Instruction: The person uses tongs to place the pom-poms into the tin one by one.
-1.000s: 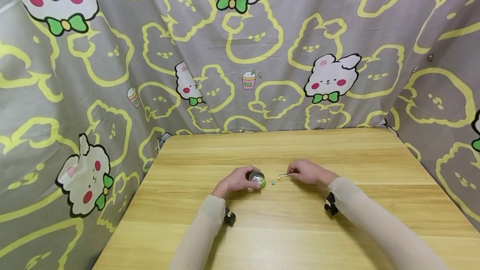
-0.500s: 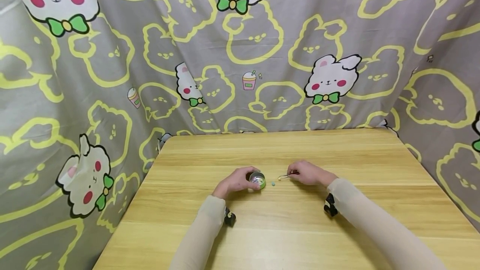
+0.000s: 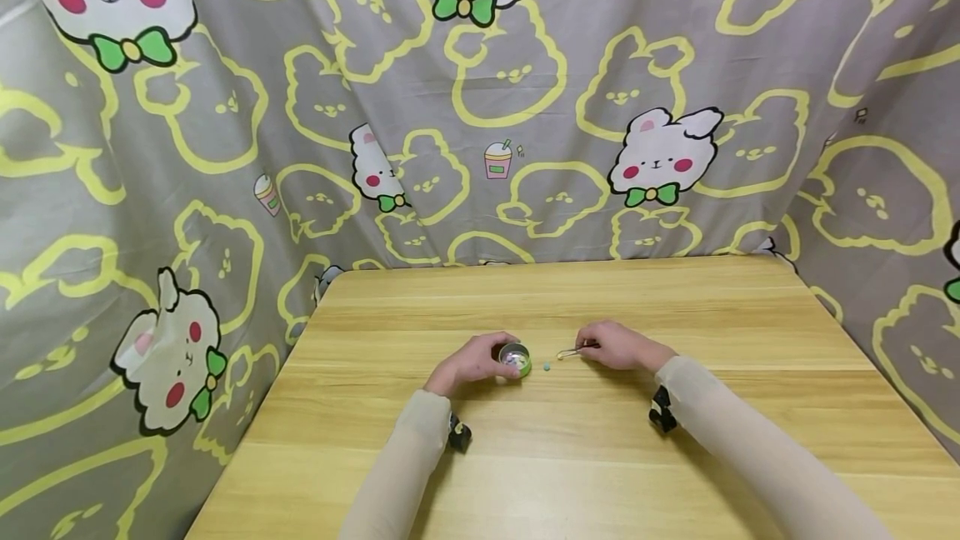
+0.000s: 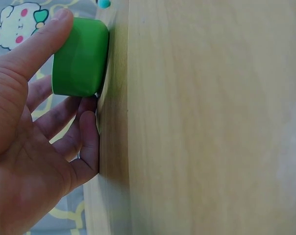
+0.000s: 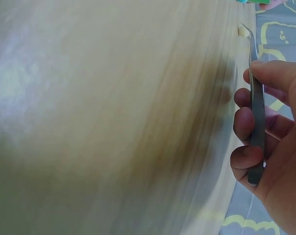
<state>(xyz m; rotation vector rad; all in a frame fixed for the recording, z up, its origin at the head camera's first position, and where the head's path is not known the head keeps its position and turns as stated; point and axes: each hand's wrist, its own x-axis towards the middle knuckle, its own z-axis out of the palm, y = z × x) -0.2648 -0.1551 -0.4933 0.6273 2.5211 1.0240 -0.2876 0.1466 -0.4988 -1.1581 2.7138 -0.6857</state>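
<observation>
My left hand (image 3: 477,358) grips a small round green tin (image 4: 82,58) between thumb and fingers, low on the wooden table. Pale and coloured small pieces show inside the tin in the head view. In my right hand (image 3: 618,345) are curved-tip metal tweezers (image 5: 257,112), held between thumb and fingers and pointing toward the tin. A small yellowish bead (image 5: 243,32) sits right at the tweezer tips, close over the tabletop. Between the tin and the tweezers lies a small teal bead (image 3: 547,367) on the wood.
The wooden table (image 3: 525,457) spreads around both hands. A grey curtain (image 3: 480,107) with yellow outlines and white cartoon animals hangs behind it and along both sides. Black wrist devices (image 3: 459,435) are strapped below the sleeves.
Almost nothing moves. The tweezer tips shift very slightly at the yellowish bead, while the left hand and the tin stay in place.
</observation>
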